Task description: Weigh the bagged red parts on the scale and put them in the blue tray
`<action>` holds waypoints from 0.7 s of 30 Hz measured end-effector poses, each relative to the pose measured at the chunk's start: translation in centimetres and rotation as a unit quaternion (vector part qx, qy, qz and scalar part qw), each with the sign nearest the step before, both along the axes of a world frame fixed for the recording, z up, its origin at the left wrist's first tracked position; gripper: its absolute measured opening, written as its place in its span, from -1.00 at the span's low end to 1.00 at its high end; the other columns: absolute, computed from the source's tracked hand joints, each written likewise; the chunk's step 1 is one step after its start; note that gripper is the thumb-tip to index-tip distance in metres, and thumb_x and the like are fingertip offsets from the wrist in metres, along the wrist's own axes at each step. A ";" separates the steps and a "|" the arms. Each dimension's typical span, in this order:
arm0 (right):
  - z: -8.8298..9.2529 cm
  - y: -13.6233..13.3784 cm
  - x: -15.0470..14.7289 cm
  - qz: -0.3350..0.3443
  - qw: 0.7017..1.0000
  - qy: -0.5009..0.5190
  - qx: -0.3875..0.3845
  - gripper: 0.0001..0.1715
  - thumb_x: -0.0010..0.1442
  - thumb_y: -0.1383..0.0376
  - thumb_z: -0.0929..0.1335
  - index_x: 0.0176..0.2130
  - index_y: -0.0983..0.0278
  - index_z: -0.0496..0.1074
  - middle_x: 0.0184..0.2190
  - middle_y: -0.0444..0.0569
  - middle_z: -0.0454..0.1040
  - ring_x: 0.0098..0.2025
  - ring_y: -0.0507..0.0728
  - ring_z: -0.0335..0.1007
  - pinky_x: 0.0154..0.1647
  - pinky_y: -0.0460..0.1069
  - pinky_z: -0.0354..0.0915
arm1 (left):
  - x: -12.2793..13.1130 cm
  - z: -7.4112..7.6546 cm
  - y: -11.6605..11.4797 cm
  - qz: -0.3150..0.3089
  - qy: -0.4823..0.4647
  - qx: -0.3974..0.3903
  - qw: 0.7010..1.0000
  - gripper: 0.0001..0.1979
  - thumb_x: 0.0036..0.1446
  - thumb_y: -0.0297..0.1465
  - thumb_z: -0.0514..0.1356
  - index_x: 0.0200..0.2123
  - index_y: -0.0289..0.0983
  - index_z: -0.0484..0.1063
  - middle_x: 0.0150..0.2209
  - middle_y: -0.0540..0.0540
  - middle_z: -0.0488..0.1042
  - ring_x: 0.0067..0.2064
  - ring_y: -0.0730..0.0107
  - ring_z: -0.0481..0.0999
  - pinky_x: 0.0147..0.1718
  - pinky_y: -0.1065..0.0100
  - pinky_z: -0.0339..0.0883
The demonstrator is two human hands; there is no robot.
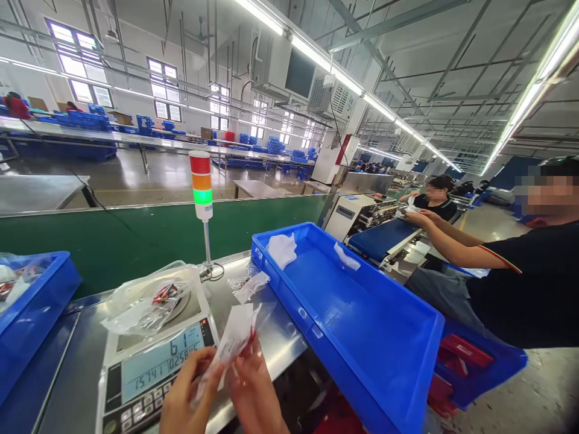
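Note:
At the bottom of the view, my left hand (185, 392) and my right hand (256, 386) pinch a clear plastic bag (230, 340) between them. It holds a white paper slip and something red. Just left of my hands stands a digital counting scale (167, 361), its display showing 61. Another clear bag (149, 304) with small red and black parts lies on its round pan. A small clear bag (248, 283) rests on the steel bench (275, 337) beyond my right hand. To the right is a blue plastic tray (353, 319), with white plastic pieces inside.
A blue crate (31, 301) holding bagged items sits at the left. A stack light (202, 187) stands behind the scale, before a green conveyor side (126, 241). Co-workers (497, 271) sit at the right near a sealing machine (357, 217). Long benches with blue crates fill the distance.

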State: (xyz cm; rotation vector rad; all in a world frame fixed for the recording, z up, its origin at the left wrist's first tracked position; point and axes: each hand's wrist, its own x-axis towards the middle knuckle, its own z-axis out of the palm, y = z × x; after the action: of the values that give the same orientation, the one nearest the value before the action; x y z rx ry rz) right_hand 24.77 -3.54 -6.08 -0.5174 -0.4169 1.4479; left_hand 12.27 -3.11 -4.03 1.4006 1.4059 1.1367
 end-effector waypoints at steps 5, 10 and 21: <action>0.5 -1.3 1.6 0.064 0.995 -0.070 -0.003 -0.29 -0.05 0.02 0.62 0.07 0.08 0.52 0.06 -0.02 0.57 0.01 0.19 0.53 0.00 0.10 0.48 | -1.4 0.0 1.1 0.018 0.085 0.025 0.996 -0.49 0.08 0.18 0.14 -0.21 -0.08 0.57 -0.19 -0.06 0.67 -0.14 0.04 0.64 -0.13 0.23 0.52; 2.6 -2.1 6.7 0.080 0.976 -0.204 -0.014 -0.22 0.00 -0.16 0.54 0.06 0.21 0.51 -0.20 0.02 0.62 -0.21 0.15 0.55 -0.26 -0.01 0.45 | -3.7 2.1 1.7 -0.185 0.194 -0.016 0.963 -0.60 0.03 0.07 0.15 -0.38 -0.04 0.64 -0.28 -0.05 0.69 -0.23 0.06 0.66 -0.22 0.28 0.50; 3.8 -2.8 7.9 0.314 0.878 -0.356 0.057 0.08 -0.41 -0.37 0.56 -0.09 0.31 0.61 -0.21 0.00 0.59 -0.15 0.21 0.49 -0.03 0.03 0.39 | -2.2 4.0 1.1 -0.194 0.174 0.044 0.964 -0.68 0.14 -0.08 0.18 -0.49 -0.07 0.62 -0.50 0.05 0.61 -0.50 0.37 0.51 -0.41 0.45 0.33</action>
State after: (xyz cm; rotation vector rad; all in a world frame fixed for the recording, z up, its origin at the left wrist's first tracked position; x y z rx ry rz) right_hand 32.67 -6.36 -2.24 -0.8689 -1.3519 1.8001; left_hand 10.02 -2.01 -0.05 1.9105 1.2440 0.7297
